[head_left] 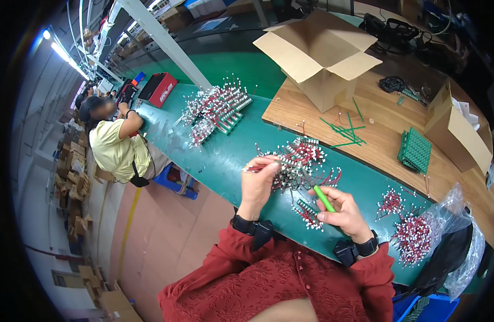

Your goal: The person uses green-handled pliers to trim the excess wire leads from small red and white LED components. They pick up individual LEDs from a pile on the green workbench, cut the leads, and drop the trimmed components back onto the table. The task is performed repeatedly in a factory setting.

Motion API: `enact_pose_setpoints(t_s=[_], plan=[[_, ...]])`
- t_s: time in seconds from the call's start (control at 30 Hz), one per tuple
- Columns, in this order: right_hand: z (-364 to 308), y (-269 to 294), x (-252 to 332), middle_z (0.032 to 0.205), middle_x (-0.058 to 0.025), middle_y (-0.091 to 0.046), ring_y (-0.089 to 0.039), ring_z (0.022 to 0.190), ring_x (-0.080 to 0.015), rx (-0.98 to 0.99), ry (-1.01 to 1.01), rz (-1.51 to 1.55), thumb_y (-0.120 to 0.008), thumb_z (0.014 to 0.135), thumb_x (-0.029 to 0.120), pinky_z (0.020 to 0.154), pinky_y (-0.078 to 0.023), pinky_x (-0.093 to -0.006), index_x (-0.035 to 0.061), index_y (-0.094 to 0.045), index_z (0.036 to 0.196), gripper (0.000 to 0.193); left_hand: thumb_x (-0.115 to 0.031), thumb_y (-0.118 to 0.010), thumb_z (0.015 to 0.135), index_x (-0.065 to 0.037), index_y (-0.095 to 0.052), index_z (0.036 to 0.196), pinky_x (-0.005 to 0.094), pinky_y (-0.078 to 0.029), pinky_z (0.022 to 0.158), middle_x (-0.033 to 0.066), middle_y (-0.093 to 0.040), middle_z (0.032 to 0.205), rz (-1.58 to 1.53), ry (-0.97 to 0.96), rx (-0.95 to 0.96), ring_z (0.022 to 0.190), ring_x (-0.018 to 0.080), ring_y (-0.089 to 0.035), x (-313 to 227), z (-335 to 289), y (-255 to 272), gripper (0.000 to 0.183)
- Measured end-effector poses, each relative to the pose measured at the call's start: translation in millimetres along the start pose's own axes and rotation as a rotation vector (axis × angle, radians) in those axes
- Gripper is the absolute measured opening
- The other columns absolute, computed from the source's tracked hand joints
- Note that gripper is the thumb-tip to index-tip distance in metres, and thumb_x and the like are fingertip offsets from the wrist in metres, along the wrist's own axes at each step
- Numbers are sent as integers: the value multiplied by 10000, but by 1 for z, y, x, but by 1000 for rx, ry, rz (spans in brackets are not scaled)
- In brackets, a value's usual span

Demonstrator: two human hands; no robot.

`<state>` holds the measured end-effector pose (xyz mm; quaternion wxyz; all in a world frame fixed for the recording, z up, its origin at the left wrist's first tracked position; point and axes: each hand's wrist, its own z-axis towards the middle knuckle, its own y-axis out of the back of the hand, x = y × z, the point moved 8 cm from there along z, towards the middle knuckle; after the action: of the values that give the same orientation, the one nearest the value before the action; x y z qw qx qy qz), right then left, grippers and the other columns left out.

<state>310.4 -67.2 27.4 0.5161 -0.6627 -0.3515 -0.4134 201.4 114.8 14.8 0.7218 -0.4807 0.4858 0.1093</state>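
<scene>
Tool (324, 199), green-handled, is slanting forward-left from the gripping right hand (347, 213), its long axis pointing toward the wire pile (306, 153) on the bench (215, 166), while the left hand (258, 183), just left of that pile, is pinching red wires (253, 168) between thumb and fingers.

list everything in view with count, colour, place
workbench: one, green, middle
tabletop: one, brown, upper right
open cartons: two, brown, on tabletop
red-wired parts: several piles, red-white, on workbench
thin strips: several, green, on tabletop
panel stack: one, green, on tabletop
bin: one clearly, red, workbench's far end
plastic bagging: some, clear, workbench's right
containers: two, blue, by workbench
co-worker: one nearby, yellow top, left
floor boxes: many, brown, left side
tool: one, green handle, right hand
left hand: one, bare, at red-wired parts
right hand: one, bare, around tool
</scene>
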Motion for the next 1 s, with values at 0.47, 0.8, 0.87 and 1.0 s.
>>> enact_pose_setpoints(t_s=[0.47,0.8,0.87,1.0], plan=[[-6,0,45,871,-80,-511,-552,855,-271,-525,304,-1333,-700,630,146,703,-462,-383,86,-568,1184,573,99,-624,788,19,-610,923,394,-538,853,167,-629,1014,192,-53,-70,899,256,-637,-18,-9,-3,158],[-4,13,25,865,-66,-558,-588,798,-246,-372,132,-839,-687,640,171,679,-474,-377,108,-559,1206,584,46,-685,795,-2,-656,907,241,-491,786,79,-661,990,317,1,-14,862,105,-607,-1,-8,-20,125],[-4,13,25,870,-65,-561,-595,812,-247,-384,101,-893,-687,643,178,693,-477,-372,108,-557,1213,588,43,-689,793,0,-658,921,240,-491,786,80,-660,993,338,-24,26,867,106,-608,-1,-10,-23,138],[-3,9,22,878,-65,-567,-597,818,-250,-339,127,-812,-689,643,188,702,-479,-377,107,-557,1215,592,60,-683,789,13,-658,920,251,-499,804,95,-659,1008,327,-25,71,886,124,-612,0,-10,-33,141]])
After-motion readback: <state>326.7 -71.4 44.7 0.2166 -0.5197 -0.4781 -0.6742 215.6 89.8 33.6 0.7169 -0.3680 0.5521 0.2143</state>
